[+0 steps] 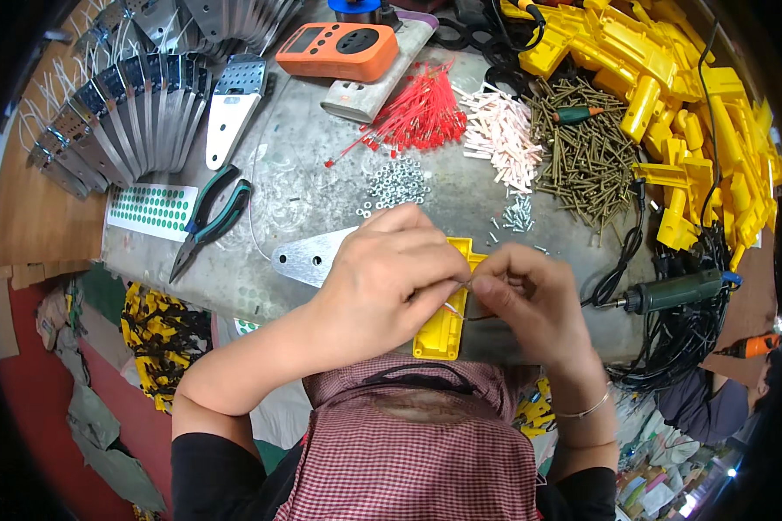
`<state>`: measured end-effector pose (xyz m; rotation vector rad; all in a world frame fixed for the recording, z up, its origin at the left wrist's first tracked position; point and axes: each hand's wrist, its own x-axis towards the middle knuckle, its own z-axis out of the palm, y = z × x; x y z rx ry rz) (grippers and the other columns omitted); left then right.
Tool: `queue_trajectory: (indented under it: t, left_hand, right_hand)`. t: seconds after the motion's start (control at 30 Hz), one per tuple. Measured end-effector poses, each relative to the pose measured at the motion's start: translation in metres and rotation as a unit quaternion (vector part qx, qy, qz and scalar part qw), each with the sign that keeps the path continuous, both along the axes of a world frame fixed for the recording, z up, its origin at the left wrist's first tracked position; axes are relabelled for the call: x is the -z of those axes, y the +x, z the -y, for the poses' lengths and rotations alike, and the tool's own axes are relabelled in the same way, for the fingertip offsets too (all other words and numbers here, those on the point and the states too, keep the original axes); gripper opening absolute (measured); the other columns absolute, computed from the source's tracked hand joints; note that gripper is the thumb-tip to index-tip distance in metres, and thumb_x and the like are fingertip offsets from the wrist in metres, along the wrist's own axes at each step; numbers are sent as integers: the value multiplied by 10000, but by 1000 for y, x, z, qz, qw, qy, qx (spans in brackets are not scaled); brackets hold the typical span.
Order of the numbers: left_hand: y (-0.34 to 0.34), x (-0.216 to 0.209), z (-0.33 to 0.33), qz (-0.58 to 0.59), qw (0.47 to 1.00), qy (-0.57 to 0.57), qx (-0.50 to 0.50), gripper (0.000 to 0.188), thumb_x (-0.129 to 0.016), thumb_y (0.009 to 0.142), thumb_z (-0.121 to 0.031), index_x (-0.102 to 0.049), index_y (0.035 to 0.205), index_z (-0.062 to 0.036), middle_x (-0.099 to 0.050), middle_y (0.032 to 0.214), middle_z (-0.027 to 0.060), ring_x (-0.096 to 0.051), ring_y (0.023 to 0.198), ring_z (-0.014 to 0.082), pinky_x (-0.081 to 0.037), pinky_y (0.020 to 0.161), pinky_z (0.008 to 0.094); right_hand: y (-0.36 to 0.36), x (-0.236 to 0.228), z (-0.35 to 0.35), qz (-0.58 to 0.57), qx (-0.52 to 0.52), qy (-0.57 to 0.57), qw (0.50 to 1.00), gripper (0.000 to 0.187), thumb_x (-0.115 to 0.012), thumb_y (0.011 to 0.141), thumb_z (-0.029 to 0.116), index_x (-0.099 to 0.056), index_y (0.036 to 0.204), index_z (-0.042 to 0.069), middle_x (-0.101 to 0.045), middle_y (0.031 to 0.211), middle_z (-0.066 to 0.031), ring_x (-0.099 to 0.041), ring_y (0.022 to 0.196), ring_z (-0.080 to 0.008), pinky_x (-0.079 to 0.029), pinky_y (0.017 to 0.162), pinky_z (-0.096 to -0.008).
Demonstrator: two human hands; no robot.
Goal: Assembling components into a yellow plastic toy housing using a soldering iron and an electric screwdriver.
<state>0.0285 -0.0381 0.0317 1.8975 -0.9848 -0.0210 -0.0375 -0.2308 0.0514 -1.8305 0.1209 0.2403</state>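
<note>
Both hands meet over a yellow plastic housing (439,337) at the table's near edge. My left hand (389,276) is closed in a pinch, and my right hand (530,295) pinches opposite it; a thin wire shows between their fingertips, its ends mostly hidden. A short white piece (450,307) lies inside the housing, just under the fingers, and a dark lead (480,318) passes below my right hand. Under my left hand, a tapered silver metal plate (297,259) with holes sticks out to the left.
Beyond the hands are piles of nuts (396,182), red-ended leads (426,108), pale sleeves (502,139) and long screws (586,143). Pliers (208,217) lie left, near fanned metal plates (139,104). An orange meter (339,50) stands behind. Yellow housings (669,78) and a green electric screwdriver (678,293) are right.
</note>
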Motion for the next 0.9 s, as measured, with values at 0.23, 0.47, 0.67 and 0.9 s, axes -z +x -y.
queue_trajectory:
  t: [0.23,0.47,0.67,0.9]
  left_hand:
    - [1,0,-1,-59,998,-21,6,172,-710,654,10,-663,806,-57,-626,756,64,-588,751,261,-476,697,346]
    - [5,1,0,-17,999,-28,10,139,-714,663,-4,-659,778,-59,-629,753,61,-596,752,247,-473,694,344]
    - [3,-1,-2,-8,1000,-18,2,139,-718,657,-16,-665,778,-61,-633,761,66,-602,762,253,-474,704,360]
    - [5,-3,1,12,999,-2,31,115,-708,671,-38,-667,776,-61,-640,755,64,-602,762,250,-475,718,358]
  right_hand:
    - [0,-8,-3,-12,-49,-51,997,164,-709,853,60,-611,969,-2,-568,755,-13,-530,679,-62,-452,614,-238]
    - [11,-6,6,3,-82,-84,993,164,-708,830,42,-624,960,-12,-630,815,-95,-608,727,-105,-496,633,-272]
    - [10,-8,8,109,-127,-121,978,206,-731,814,73,-637,993,32,-627,820,-96,-647,740,-157,-521,632,-287]
    - [21,4,19,-235,-72,194,950,209,-735,840,124,-585,926,7,-636,800,-73,-606,682,-121,-503,630,-267]
